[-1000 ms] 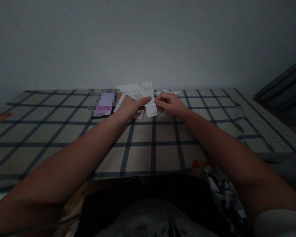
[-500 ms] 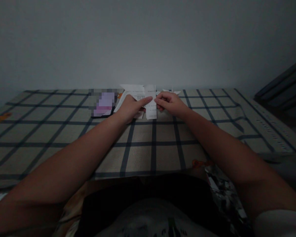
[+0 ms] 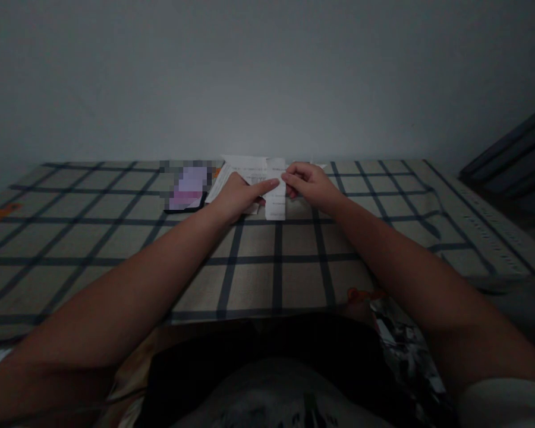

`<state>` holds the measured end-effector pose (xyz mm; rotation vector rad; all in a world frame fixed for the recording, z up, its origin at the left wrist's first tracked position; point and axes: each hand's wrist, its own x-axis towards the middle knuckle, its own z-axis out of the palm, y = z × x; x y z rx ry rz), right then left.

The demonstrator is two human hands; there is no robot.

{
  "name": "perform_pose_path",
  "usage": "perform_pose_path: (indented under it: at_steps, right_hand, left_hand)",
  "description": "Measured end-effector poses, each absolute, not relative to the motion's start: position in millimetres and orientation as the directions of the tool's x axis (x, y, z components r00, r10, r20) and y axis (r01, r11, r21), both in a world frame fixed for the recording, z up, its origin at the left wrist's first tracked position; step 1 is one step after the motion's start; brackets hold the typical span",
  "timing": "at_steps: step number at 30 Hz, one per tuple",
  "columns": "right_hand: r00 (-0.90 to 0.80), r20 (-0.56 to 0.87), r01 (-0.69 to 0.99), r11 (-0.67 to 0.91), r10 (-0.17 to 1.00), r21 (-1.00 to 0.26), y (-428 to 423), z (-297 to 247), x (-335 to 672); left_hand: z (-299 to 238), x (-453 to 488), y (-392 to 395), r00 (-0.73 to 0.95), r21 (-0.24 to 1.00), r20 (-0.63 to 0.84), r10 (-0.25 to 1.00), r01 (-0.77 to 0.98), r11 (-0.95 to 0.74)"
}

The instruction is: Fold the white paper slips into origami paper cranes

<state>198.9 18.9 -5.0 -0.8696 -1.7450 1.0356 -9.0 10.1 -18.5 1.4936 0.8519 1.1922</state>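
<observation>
A white printed sheet of paper [image 3: 276,205] with a folded strip along its right side is held up above the checked cloth. My left hand [image 3: 241,193] is closed on it, the thumb lying across the strip and the fingers hidden behind. At the strip's right edge, my right hand [image 3: 310,183] pinches the paper between thumb and fingertips. Below and left of the held sheet, more printed paper [image 3: 219,183] lies on the cloth, partly covered by my left hand. Behind my right hand, a bit of white paper [image 3: 318,165] shows.
A phone [image 3: 188,190] with a lit screen, partly pixelated, lies left of the papers. The checked tablecloth [image 3: 196,279] covers the table up to a grey wall [image 3: 267,77]. Orange patterned patches show at the left edge and near front. Dark slanted slats [image 3: 517,151] stand at the right.
The held paper has shifted slightly down and to the right, with my left thumb further over the strip. My right hand has moved a little, still pinching the edge. The phone has not moved.
</observation>
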Motion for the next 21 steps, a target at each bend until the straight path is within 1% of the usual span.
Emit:
perform_pose_path:
  at_steps: [4,7,10,15,21]
  right_hand:
    - [-0.357,0.337,0.102,0.395,0.871,-0.913,19.4,-6.3,199.1]
    - [-0.348,0.338,0.043,0.375,0.874,-0.926,19.7,-6.2,199.3]
    - [-0.322,0.345,0.01,0.368,0.882,-0.93,20.7,-5.5,199.8]
    - [-0.292,0.339,0.044,0.366,0.895,-0.929,22.5,-6.7,200.7]
    - [-0.275,0.374,0.066,0.406,0.886,-0.912,24.3,-9.8,201.3]
  left_hand:
    - [-18.0,-8.8,10.6,0.25,0.962,0.272,0.929,-0.057,-0.266]
    - [-18.3,-9.1,11.2,0.258,0.957,0.291,0.921,-0.061,-0.285]
    - [-18.5,-9.0,10.7,0.27,0.96,0.279,0.922,-0.045,-0.277]
    - [-18.7,-8.6,9.1,0.288,0.971,0.237,0.928,-0.033,-0.238]
    - [-21.5,-8.4,12.2,0.288,0.959,0.282,0.915,-0.074,-0.272]
